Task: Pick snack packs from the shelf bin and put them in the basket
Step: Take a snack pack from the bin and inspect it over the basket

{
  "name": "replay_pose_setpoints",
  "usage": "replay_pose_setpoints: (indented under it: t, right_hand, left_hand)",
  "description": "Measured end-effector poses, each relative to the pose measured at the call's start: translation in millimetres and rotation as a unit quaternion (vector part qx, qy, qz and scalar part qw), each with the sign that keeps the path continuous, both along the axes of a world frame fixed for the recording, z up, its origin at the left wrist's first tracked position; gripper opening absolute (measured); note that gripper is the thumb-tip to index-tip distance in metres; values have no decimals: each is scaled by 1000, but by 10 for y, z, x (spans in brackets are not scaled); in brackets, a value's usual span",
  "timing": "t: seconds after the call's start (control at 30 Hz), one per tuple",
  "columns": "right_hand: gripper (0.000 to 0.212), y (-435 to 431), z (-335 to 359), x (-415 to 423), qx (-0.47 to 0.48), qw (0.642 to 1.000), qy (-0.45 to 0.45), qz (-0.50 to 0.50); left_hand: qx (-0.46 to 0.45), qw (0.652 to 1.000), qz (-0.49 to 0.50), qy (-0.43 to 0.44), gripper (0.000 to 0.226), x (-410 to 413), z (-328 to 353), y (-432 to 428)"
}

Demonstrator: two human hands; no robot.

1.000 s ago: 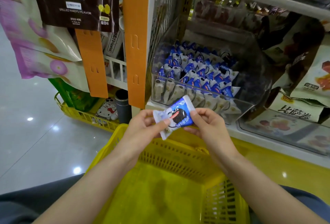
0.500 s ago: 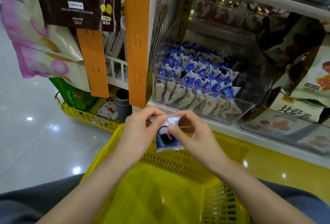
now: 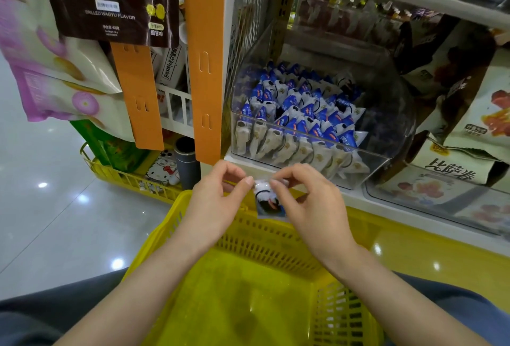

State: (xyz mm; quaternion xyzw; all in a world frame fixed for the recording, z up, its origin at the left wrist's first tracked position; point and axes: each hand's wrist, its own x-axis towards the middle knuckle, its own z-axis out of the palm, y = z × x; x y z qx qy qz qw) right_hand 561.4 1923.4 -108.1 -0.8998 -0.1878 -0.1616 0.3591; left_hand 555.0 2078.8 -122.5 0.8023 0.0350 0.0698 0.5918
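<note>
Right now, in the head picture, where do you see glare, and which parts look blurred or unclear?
Head view: ceiling lights glare as white spots on the glossy floor; the snack pack, pinched by the left hand and right hand, is blurred, its print unreadable; the clear bin wall carries hazy reflections; the bottles behind look soft.

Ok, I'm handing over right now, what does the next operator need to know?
Left hand and right hand: both pinch the top of one small blue-and-white foil snack pack, held over the far rim of the yellow plastic basket.
Clear plastic shelf bin, behind it, holds many more packs.
Done: one pack picked.
Left: drop it in (no pack visible in the basket), then pick more.
</note>
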Motion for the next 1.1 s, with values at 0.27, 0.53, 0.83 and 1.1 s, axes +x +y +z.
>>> replay_pose_setpoints:
  t: [0.27, 0.53, 0.83, 1.1]
  right_hand:
    - [5, -6, 5, 4, 47, 996, -30, 75]
    - [21, 23, -36, -28, -76, 988, -43, 131]
    - [24, 66, 38, 48, 341, 852, 385, 94]
    - [26, 104, 2, 24, 343, 862, 372, 40]
  left_hand:
    - [-226, 951, -51, 204, 54, 24, 88, 19]
    - [-216, 971, 20, 97, 18, 12, 62, 38]
    - [-143, 989, -38, 5, 26, -6, 31, -24]
    - [75, 994, -28, -71, 37, -79, -30, -52]
